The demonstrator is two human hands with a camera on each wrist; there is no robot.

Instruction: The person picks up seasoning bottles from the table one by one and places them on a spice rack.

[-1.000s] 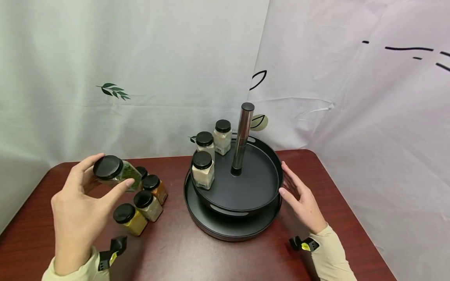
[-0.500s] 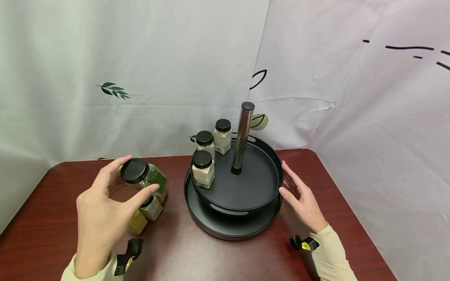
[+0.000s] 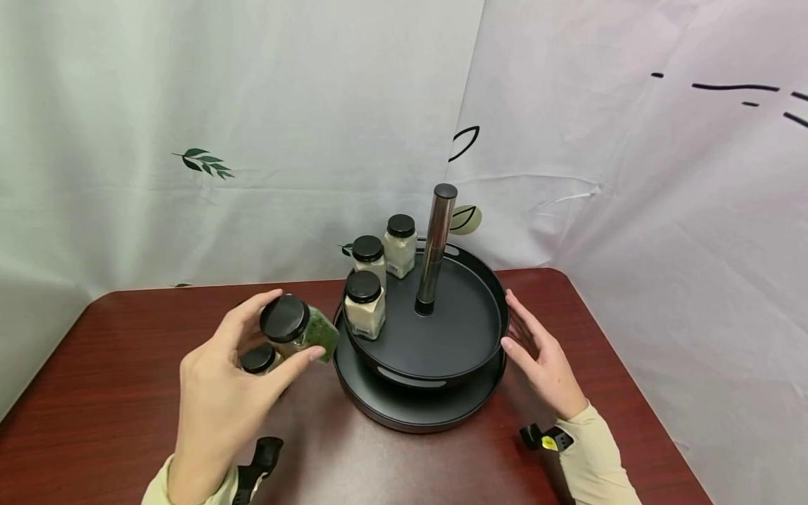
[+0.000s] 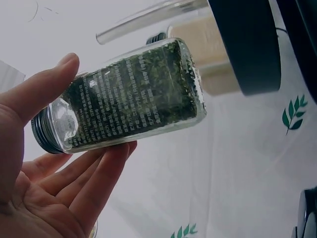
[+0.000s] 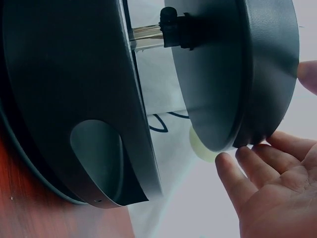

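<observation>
My left hand holds a tilted spice jar of green dried herbs between thumb and fingers, in the air left of a black two-tier rotating tray. In the left wrist view the jar lies sideways, its dark lid toward the palm. My right hand rests at the right side of the upper tier. Thumb and fairly straight fingers touch its outer wall in the right wrist view. Three jars of pale powder stand along the upper tier's left edge.
Below is the wider lower tier, standing on a reddish wooden table. A metal post rises from the tray's centre. Behind my left hand a black-lidded jar shows partly; the other table jars are hidden. White curtains hang behind.
My left hand has carried the herb jar rightward, from over the jars on the table to near the tray's left edge. The right hand and the tray have stayed put.
</observation>
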